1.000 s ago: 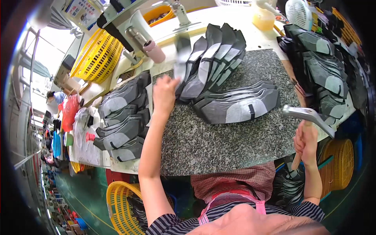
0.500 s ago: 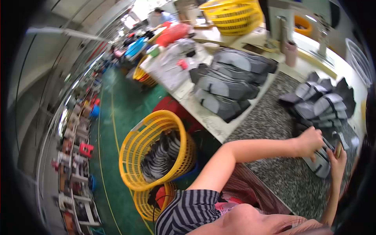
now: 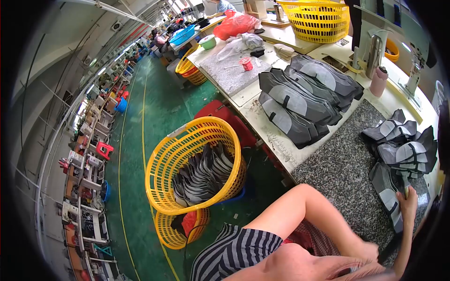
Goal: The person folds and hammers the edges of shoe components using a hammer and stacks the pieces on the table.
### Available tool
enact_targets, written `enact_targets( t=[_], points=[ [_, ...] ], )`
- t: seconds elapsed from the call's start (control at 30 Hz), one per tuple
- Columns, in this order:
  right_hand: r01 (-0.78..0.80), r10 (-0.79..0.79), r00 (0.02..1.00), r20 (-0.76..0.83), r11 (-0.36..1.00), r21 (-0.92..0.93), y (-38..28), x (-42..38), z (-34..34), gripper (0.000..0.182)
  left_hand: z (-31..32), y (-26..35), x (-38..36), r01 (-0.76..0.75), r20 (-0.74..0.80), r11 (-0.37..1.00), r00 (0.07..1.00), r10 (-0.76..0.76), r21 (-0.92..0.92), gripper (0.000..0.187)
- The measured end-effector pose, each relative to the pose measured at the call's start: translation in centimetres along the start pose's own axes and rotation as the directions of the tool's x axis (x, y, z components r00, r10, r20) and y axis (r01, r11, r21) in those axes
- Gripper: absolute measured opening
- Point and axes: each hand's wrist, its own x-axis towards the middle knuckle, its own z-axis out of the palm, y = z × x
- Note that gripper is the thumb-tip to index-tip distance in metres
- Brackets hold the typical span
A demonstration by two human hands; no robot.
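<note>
My left hand point(image 3: 370, 250) is low at the near edge of the granite slab point(image 3: 342, 173), partly hidden by my chin. Its fingers are curled on a dark shoe piece point(image 3: 389, 250) that hangs off the edge. Farther right, my right hand point(image 3: 408, 201) is closed around a slim wooden handle point(image 3: 405, 183) that sticks up from the fist; the tool's head is out of view. That hand rests on a stack of grey-and-black shoe pieces point(image 3: 389, 192). More such pieces point(image 3: 403, 145) are fanned out behind it.
A yellow basket point(image 3: 187, 140) holding several grey pieces stands on the green floor to my left, on a second yellow basket point(image 3: 171, 234). A larger pile of pieces point(image 3: 304, 98) lies on the white bench. Beyond are a pink bottle point(image 3: 378, 82), another yellow basket point(image 3: 318, 18) and workstations along the aisle.
My head has turned left toward the floor basket. My left hand has drawn back from the stack to the slab's near edge with a dark piece. My right hand stays on the handle.
</note>
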Motion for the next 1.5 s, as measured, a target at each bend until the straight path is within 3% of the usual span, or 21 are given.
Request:
enact_targets(
  t=[0.07, 0.1, 0.17, 0.27, 0.4, 0.47, 0.5, 0.57, 0.6, 0.67, 0.7, 0.73, 0.77, 0.8, 0.87, 0.93, 1.03, 1.1, 1.2, 1.33, 1.5],
  points=[
    [0.011, -0.011, 1.000, -0.005, 1.000, -0.018, -0.6, -0.2, -0.5, 0.036, -1.1, 2.5, -1.0, -0.161, -0.050, 0.965, 0.987, 0.154, -0.207, 0.019],
    [0.010, -0.010, 1.000, -0.007, 0.999, -0.033, -1.0, -0.6, -0.4, 0.036, -1.0, 2.4, -1.5, -0.160, -0.052, 0.965, 0.987, 0.152, -0.208, 0.019],
    [0.007, -0.008, 1.000, -0.026, 0.999, -0.042, -1.8, -1.2, -0.6, 0.035, -0.4, 1.0, -3.7, 0.077, 0.021, 0.950, 0.997, -0.074, -0.303, 0.029],
    [-0.013, 0.009, 0.996, -0.085, 0.999, -0.051, -2.5, -1.9, -0.6, 0.033, 0.0, -1.8, -8.3, 0.412, 0.153, 0.843, 0.911, -0.383, -0.345, 0.049],
    [-0.083, 0.077, 0.991, -0.108, 0.995, -0.052, -1.3, -2.1, 0.1, 0.028, -3.6, -3.6, -15.1, 0.576, 0.184, 0.732, 0.815, -0.549, -0.364, 0.046],
    [-0.044, 0.034, 0.988, -0.151, 0.997, -0.064, 0.3, -2.2, 1.2, 0.028, -4.6, -4.4, -17.2, 0.577, 0.154, 0.803, 0.816, -0.557, -0.152, 0.042],
    [-0.005, -0.011, 0.982, -0.189, 0.997, -0.081, 1.1, -2.3, 1.6, 0.029, -5.0, -4.0, -17.5, 0.579, 0.154, 0.801, 0.814, -0.560, -0.150, 0.042],
    [-0.037, 0.028, 0.988, -0.152, 0.998, -0.057, 2.4, -2.2, 1.5, 0.033, -5.8, -3.4, -18.0, 0.576, -0.182, 0.812, 0.812, -0.554, 0.097, 0.032],
    [-0.075, 0.070, 0.991, -0.114, 0.996, -0.039, 3.2, -2.2, 1.3, 0.038, -6.1, -3.4, -17.6, 0.577, -0.184, 0.811, 0.811, -0.555, 0.097, 0.032],
    [-0.026, 0.022, 0.976, -0.219, 1.000, -0.017, 5.9, -2.7, 1.1, 0.042, -6.8, -3.3, -16.1, 0.492, -0.368, 0.869, 0.798, -0.476, -0.057, 0.020],
    [-0.004, 0.002, 0.963, -0.269, 1.000, -0.008, 6.3, -3.4, 0.8, 0.045, -7.2, -3.3, -15.6, 0.489, -0.368, 0.870, 0.800, -0.475, -0.060, 0.020],
    [0.019, -0.019, 0.947, -0.319, 1.000, -0.001, 6.7, -4.0, 0.5, 0.047, -7.8, -3.5, -15.3, 0.444, -0.304, 0.861, 0.808, -0.504, -0.249, 0.016],
    [0.051, -0.004, 0.923, -0.384, 0.992, 0.113, 6.8, -4.9, 0.3, 0.043, -8.6, -3.7, -14.9, 0.393, -0.235, 0.812, 0.820, -0.522, -0.430, 0.013],
    [0.053, 0.043, 0.897, -0.440, 0.977, 0.204, 6.1, -6.2, -0.3, 0.044, -10.2, -3.4, -14.7, 0.393, -0.236, 0.811, 0.819, -0.523, -0.434, 0.013],
    [0.006, 0.191, 0.861, -0.472, 0.923, 0.386, 5.7, -9.2, -1.5, 0.044, -15.2, -1.5, -15.2, 0.328, -0.446, 0.852, 0.743, -0.500, -0.408, 0.016],
    [-0.050, 0.331, 0.830, -0.449, 0.846, 0.531, 5.7, -12.7, -2.1, 0.045, -21.3, 2.1, -16.2, 0.382, -0.623, 0.877, 0.620, -0.477, -0.292, 0.015],
    [-0.127, 0.494, 0.794, -0.355, 0.705, 0.698, 6.6, -17.4, -2.1, 0.047, -27.2, 7.4, -17.7, 0.344, -0.877, 0.937, 0.468, -0.112, 0.064, 0.020],
    [-0.154, 0.546, 0.785, -0.292, 0.629, 0.762, 7.7, -19.4, -1.6, 0.048, -28.8, 10.2, -17.8, 0.321, -0.907, 0.919, 0.413, 0.083, 0.230, 0.020],
    [-0.182, 0.599, 0.771, -0.216, 0.532, 0.827, 8.8, -21.7, -1.2, 0.049, -30.0, 13.7, -17.0, 0.224, -0.860, 0.880, 0.408, 0.305, 0.419, 0.022],
    [-0.185, 0.617, 0.770, -0.160, 0.456, 0.871, 10.2, -23.5, -0.9, 0.052, -30.7, 16.5, -16.0, 0.069, -0.758, 0.837, 0.468, 0.454, 0.543, 0.026],
    [-0.170, 0.621, 0.772, -0.133, 0.403, 0.899, 11.5, -25.3, -0.3, 0.056, -31.5, 17.5, -14.9, -0.083, -0.680, 0.897, 0.623, 0.387, 0.434, 0.031]
  ],
)
